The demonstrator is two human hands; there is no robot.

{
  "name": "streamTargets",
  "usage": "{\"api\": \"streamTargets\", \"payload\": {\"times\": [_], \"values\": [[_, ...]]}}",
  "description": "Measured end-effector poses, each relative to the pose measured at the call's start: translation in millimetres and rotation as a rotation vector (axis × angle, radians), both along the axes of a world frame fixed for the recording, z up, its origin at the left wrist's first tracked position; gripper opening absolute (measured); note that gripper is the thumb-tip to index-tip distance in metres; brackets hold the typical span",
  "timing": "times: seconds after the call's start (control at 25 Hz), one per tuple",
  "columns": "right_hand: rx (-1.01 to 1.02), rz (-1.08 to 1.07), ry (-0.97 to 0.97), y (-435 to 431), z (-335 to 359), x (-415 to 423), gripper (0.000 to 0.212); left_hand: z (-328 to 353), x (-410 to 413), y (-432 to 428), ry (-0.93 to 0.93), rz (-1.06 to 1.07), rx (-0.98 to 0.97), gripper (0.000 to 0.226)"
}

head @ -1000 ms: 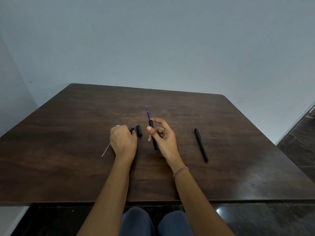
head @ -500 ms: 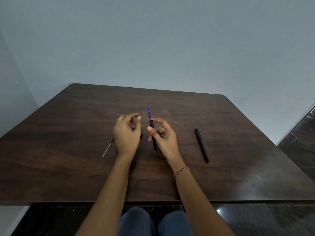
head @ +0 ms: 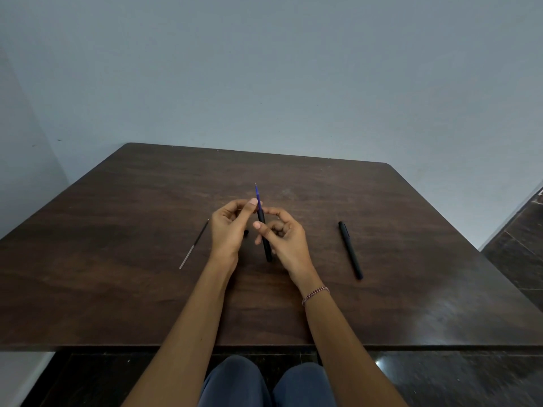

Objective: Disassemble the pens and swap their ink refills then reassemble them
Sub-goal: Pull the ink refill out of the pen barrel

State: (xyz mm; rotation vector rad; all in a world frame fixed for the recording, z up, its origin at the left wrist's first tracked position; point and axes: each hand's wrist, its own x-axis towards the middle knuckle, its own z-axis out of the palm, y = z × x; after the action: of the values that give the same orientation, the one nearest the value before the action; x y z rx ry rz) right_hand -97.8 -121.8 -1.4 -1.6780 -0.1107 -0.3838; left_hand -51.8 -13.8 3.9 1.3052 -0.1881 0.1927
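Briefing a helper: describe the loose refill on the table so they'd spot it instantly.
On the dark brown wooden table, look left of the person's left hand. The thin loose ink refill lies slanted, dark with a pale near end. It is far slimmer than the black pen barrel in the right hand or the whole black pen lying further right.

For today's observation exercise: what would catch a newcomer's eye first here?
At the table's middle, the right hand holds a black pen barrel with a blue refill poking up, the left hand close beside it. A black pen lies to the right, a thin loose refill to the left.
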Motion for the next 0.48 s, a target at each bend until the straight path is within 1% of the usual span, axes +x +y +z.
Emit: {"api": "streamTargets", "payload": {"times": [0.2,0.32,0.48], "values": [[0.072,0.001,0.029,0.0,-1.8,1.0,0.014,-2.8,1.7,-2.1,0.051,-0.047,-0.018,0.005],[0.044,-0.005,0.023,0.1,-2.5,1.5,0.015,-2.4,2.0,-1.1,0.085,-0.084,-0.043,0.006],[0.017,-0.005,0.028,0.0,-3.0,2.0,0.014,-0.4,2.3,0.5,0.099,-0.082,-0.075,0.010]]}}
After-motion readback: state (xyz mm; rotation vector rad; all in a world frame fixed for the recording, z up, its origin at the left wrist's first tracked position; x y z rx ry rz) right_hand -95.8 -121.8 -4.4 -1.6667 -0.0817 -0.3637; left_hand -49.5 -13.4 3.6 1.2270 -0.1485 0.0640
